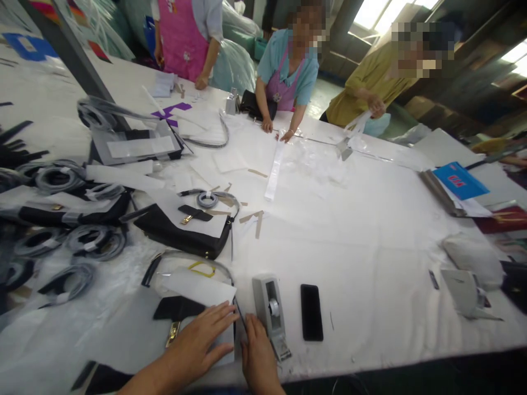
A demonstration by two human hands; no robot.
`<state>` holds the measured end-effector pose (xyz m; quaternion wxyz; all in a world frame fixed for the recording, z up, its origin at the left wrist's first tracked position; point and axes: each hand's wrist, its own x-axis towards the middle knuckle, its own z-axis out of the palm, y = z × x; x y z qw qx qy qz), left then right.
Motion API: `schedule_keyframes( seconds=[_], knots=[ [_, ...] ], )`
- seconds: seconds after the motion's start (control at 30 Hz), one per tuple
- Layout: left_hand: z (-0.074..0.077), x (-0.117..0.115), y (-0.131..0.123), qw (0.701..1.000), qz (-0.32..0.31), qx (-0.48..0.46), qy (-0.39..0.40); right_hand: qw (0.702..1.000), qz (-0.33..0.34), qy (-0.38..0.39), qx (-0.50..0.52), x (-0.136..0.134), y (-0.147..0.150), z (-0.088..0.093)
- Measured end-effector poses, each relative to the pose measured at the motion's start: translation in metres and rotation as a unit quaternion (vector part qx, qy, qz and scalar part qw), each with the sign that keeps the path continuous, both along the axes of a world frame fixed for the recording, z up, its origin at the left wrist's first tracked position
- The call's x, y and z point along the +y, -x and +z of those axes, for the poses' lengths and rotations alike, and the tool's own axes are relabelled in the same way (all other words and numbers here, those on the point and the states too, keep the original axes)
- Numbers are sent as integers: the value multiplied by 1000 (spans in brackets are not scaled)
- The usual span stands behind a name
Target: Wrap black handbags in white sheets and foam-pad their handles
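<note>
A black handbag with a gold clasp (173,332) lies partly under white paper directly before me. My left hand (206,334) rests over its right part, fingers stretched out and thumb apart. A white paper strip (197,286) lies just beyond those fingertips. At the bag's right edge is my right hand (258,351), with fingers extended beside a thin dark strap (240,314). Its fingertips are close to or touching that strap; I cannot tell which. A grey tape dispenser (269,307) stands just right of that hand.
A black phone (312,312) lies right of the dispenser. Another black handbag (185,230) lies beyond my left hand, and wrapped coiled straps (94,241) crowd the left. A second tape dispenser (465,293) is far right. Several people stand along the table's (362,252) far side.
</note>
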<state>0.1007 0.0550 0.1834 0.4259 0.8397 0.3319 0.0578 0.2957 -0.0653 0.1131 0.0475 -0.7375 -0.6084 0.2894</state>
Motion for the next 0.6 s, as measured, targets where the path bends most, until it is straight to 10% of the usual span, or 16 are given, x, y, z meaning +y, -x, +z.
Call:
schedule_keyframes(
  seconds=[0.17,0.37,0.5,0.6],
  knots=[
    [-47,-31,22,990,-71,48,-115,997,-37,63,36,17,-6,9],
    [-42,-38,25,988,-64,50,-131,991,-50,39,116,20,-26,18],
    [-22,-40,8,996,86,1,-3,992,-37,25,115,34,-46,36],
    [-14,-38,-21,923,295,-69,237,995,-13,9,96,45,-54,51]
  ],
)
